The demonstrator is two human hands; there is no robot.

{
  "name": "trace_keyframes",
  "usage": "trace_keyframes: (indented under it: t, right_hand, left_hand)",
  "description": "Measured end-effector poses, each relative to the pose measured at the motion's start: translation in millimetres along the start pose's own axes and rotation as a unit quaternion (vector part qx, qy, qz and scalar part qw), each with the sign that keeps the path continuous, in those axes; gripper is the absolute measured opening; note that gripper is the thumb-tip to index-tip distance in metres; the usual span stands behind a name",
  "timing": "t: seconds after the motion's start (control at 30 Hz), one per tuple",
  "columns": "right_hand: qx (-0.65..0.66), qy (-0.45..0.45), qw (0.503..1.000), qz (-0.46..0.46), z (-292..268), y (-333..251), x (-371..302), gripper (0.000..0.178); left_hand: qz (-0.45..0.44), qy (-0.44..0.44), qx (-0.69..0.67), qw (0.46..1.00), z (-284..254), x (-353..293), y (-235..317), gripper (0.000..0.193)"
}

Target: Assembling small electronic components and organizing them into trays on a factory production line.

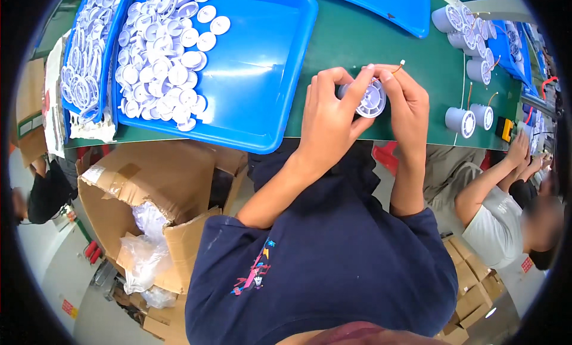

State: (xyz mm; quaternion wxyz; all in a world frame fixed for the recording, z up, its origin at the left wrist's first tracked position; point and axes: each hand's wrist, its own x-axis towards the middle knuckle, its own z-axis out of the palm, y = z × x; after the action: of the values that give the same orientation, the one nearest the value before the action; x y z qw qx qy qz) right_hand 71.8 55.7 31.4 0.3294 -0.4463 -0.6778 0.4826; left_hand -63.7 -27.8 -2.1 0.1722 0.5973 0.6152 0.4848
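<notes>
Between my two hands, above the green table's near edge, is a white round plastic housing (372, 101) with a spoked face turned toward me. A thin orange-brown wire with a small white connector (402, 63) sticks up from it. My left hand (330, 107) grips the housing from the left, its thumb along the lower side. Fingertips of my right hand (408, 98) close on its upper right, by the wire. Two similar white housings (460, 122) with wires stand to the right of my hands.
A blue tray (250, 65) at the left holds a heap of white round caps (158, 65). Beside it, a narrower blue tray (107, 53) carries white rings (83, 77). More white housings (476, 41) cluster at the far right. An open cardboard box (161, 172) stands below; a co-worker (497, 220) sits to the right.
</notes>
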Motion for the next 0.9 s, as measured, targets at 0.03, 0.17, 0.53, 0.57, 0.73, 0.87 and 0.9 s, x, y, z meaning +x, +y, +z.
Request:
trace_keyframes:
  t: [0.03,0.17,0.53,0.57,0.73,0.87,0.9]
  right_hand:
    - [0.009,0.007,1.0,0.017,0,1,1,0.024]
    - [-0.137,0.047,0.988,-0.062,-6,-2,30,0.019]
    - [-0.4,-0.208,0.782,-0.429,155,-19,132,0.036]
    - [-0.398,-0.196,0.779,-0.443,159,-24,133,0.036]
    - [-0.373,-0.123,0.779,-0.489,141,-35,134,0.022]
    - [-0.246,-0.137,0.901,-0.33,50,-70,85,0.012]
    - [-0.218,-0.123,0.924,-0.288,30,-66,67,0.012]
  left_hand:
    - [0.004,0.0,-0.005,1.0,-2,2,1,0.084]
    - [0.055,-0.021,-0.047,0.997,-3,3,-2,0.08]
    - [-0.005,-0.058,-0.096,0.994,-1,1,-7,0.072]
    - [0.008,-0.052,-0.084,0.995,-2,-1,-1,0.072]
    - [-0.023,-0.072,-0.047,0.996,-7,-4,3,0.074]
    - [-0.006,-0.008,-0.068,0.998,-9,-10,-4,0.066]
    - [-0.017,0.016,-0.075,0.997,-5,-9,-4,0.067]
